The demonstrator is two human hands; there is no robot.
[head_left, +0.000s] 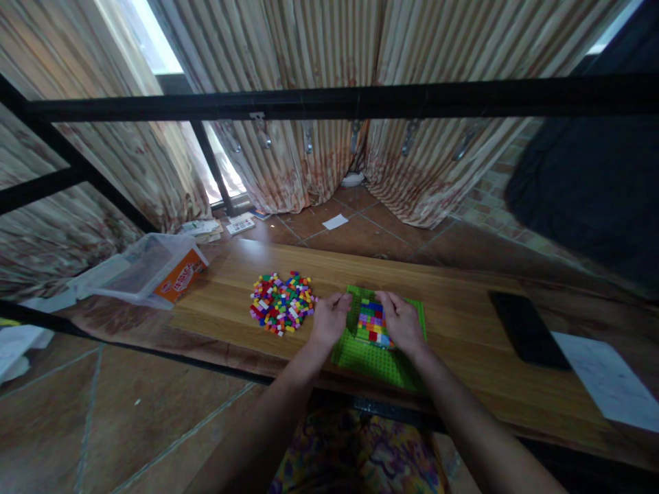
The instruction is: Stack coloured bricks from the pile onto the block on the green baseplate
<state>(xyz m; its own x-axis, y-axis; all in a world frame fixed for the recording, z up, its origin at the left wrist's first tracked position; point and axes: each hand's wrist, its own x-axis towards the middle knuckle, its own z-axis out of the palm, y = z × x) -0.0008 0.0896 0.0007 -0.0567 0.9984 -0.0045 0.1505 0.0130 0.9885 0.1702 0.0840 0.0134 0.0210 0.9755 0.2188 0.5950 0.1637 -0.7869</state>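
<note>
A green studded baseplate point(381, 367) lies on the wooden bench in front of me. On it stands a block of multicoloured toy bricks point(371, 321), packed side by side in rows. My left hand point(331, 320) is over the plate's left edge, its fingers curled together; what they hold, if anything, is too small to make out. My right hand point(402, 321) is at the right side of the brick block and covers part of it. Its fingers are bent and drawn together, with their tips hidden. Left of my left hand is a loose pile of small coloured bricks point(283, 303).
On the wooden bench point(221, 302), a clear plastic box point(147, 264) with an orange label lies at the left end. A black phone-like slab point(528, 329) and a white paper sheet point(607, 381) lie to the right. A dark metal rail point(329, 103) crosses ahead, before striped curtains point(319, 48).
</note>
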